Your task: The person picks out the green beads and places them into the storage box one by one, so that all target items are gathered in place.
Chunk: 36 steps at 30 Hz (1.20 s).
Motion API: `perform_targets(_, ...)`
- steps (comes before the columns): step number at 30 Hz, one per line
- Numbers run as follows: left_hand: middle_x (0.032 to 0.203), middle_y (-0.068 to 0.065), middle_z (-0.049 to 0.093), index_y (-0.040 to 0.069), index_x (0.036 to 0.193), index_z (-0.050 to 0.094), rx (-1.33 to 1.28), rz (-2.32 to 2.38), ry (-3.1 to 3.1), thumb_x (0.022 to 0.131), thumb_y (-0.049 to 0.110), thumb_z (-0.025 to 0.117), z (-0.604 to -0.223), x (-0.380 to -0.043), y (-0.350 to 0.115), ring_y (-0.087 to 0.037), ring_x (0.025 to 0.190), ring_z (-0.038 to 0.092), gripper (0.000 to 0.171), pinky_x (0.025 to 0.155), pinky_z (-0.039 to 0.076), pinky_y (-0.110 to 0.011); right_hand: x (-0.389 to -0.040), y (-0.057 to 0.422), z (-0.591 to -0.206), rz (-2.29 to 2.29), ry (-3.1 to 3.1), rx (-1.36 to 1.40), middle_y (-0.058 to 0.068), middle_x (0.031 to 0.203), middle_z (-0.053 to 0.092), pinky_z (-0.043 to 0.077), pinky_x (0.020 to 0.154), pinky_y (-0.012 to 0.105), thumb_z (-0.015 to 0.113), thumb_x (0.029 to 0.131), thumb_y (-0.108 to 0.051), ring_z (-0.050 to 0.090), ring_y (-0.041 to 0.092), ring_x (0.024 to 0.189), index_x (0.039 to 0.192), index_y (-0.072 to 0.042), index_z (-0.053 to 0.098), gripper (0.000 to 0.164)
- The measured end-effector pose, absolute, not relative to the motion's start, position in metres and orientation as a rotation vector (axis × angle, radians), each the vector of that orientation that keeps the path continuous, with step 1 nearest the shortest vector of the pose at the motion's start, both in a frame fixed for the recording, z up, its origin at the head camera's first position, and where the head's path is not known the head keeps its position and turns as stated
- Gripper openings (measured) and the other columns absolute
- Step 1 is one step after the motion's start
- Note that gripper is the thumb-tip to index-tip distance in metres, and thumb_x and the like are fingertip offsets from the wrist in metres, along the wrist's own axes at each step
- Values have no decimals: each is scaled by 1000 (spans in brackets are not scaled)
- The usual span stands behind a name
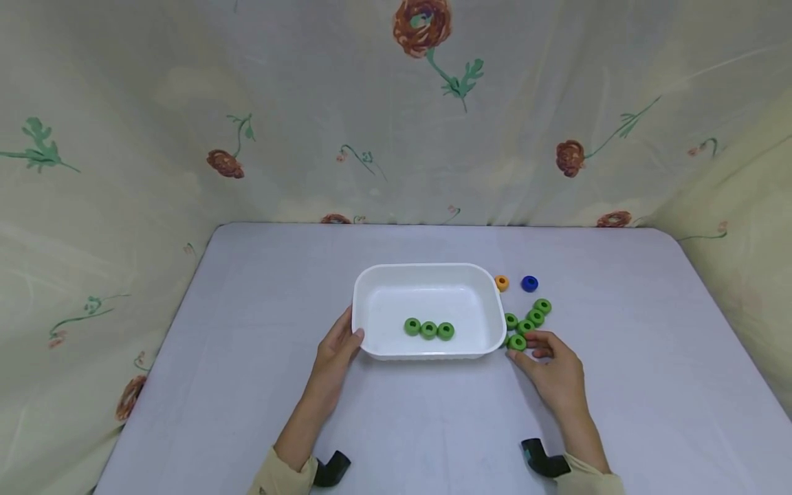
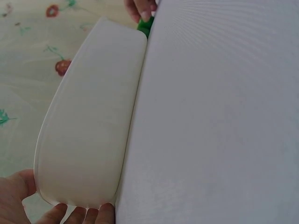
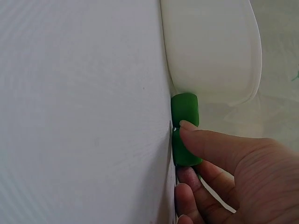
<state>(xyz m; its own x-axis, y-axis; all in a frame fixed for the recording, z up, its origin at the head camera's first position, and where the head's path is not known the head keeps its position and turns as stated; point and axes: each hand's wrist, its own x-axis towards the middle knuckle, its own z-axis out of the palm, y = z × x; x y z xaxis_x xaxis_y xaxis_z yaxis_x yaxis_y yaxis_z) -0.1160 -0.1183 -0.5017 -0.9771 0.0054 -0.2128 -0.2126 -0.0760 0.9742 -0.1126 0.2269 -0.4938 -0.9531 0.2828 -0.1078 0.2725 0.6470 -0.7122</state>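
A white rectangular tray stands on the table, with three green rings in a row on its floor. My left hand holds the tray's left end, thumb at the rim; in the left wrist view its fingertips lie against the outer wall. Just right of the tray, my right hand pinches a thick green ring between thumb and fingers. The right wrist view shows that ring low at the tabletop, beside another green ring near the tray's wall.
Several more green rings lie in a slanting cluster right of the tray. Behind them are an orange ring by the tray's corner and a blue ring. A flowered cloth hangs behind the white table.
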Motion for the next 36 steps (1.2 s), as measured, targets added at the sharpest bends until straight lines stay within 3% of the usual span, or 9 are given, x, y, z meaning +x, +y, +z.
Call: perform_targets(36, 167, 0, 27, 21, 157, 33, -215, 2188, 2038, 103, 24, 55, -503, -116, -119, -19, 157, 24, 58, 126, 30, -36, -109, 227, -492, 1220, -2818, -512, 15, 114, 71, 45, 66, 16, 81, 85, -25, 59, 20, 97, 122, -8, 67, 43)
